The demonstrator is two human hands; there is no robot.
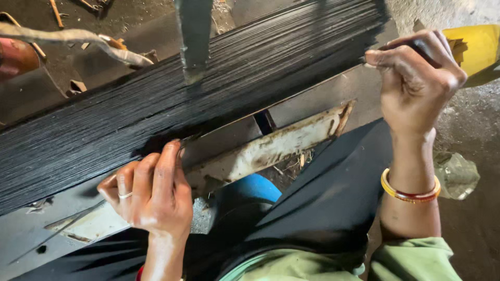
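Head view: a wide band of black threads [208, 83] runs diagonally from lower left to upper right, stretched taut over a worn, rust-stained metal bar [271, 148]. Left hand [151, 195], ring on one finger, is curled w/ fingertips pressed together at the band's lower edge, pinching what looks like a few strands. Right hand [414, 78], fist closed, grips the band's end at upper right; gold & red bangle [410, 191] on that wrist. A dark upright post [194, 36] crosses in front of the threads near top centre. Black cloth [323, 203] lies over the lap below. Yellow container [476, 47] sits far right, just beside the right hand.
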